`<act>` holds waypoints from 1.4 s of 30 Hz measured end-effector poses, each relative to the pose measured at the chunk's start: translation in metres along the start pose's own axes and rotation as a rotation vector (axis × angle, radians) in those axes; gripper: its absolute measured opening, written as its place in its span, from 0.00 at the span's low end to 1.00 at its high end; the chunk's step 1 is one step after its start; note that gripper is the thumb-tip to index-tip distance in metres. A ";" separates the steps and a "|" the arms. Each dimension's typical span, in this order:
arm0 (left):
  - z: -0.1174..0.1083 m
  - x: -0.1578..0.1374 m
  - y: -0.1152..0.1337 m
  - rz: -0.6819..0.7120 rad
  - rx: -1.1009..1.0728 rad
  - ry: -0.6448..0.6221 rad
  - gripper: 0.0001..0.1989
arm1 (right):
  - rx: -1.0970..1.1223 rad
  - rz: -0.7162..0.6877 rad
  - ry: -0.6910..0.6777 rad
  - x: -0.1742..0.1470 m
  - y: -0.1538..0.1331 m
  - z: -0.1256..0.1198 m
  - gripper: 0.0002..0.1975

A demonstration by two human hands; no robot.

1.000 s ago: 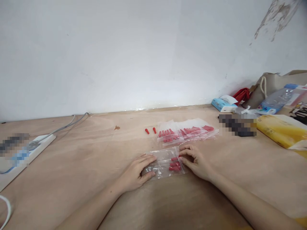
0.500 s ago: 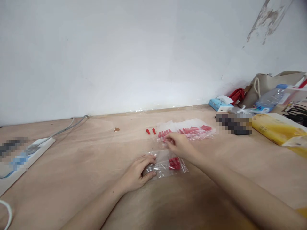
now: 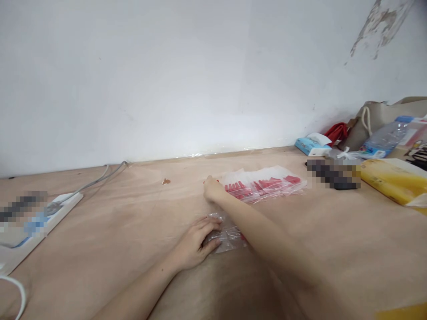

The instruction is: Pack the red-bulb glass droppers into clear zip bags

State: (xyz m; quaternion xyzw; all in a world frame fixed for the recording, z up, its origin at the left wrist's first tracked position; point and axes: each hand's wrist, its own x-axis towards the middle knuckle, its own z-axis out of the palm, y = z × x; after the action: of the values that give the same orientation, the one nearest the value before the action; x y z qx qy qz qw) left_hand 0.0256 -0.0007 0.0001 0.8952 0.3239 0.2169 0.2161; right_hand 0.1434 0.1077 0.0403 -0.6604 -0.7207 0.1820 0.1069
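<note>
My left hand (image 3: 198,242) lies with its fingers apart on the left side of a clear plastic zip bag (image 3: 228,242). A bit of red content shows in that bag beside my right forearm, which covers the rest. Beyond it, my right hand (image 3: 214,190) is curled low over the table, where two small red bulb-shaped pieces (image 3: 217,180) peek out on either side of its fingers. The fingertips are mostly hidden, so what they grip does not show. Just right of this hand lies a row of overlapping clear bags (image 3: 267,182) with red pieces inside.
At the right stand a blue tissue pack (image 3: 312,146), a plastic bottle (image 3: 385,138), a yellow packet (image 3: 393,180) and a blurred dark object (image 3: 333,174). A white tray-like board (image 3: 63,213) with a grey cable (image 3: 96,180) lies left. A white wall (image 3: 167,89) rises behind the table.
My right hand has moved left from the row of bags to the two red pieces, and its forearm now covers most of the near bag's red content. My left hand stays on the bag.
</note>
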 end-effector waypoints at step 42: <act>0.003 -0.002 -0.004 -0.028 0.130 -0.021 0.23 | 0.984 -0.080 0.036 -0.120 0.148 0.013 0.15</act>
State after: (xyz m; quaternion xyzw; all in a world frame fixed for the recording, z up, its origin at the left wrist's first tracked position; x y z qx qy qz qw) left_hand 0.0243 0.0001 -0.0047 0.9049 0.3476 0.1831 0.1639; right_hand 0.2855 -0.0035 -0.0211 -0.5066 -0.5720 0.4850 0.4255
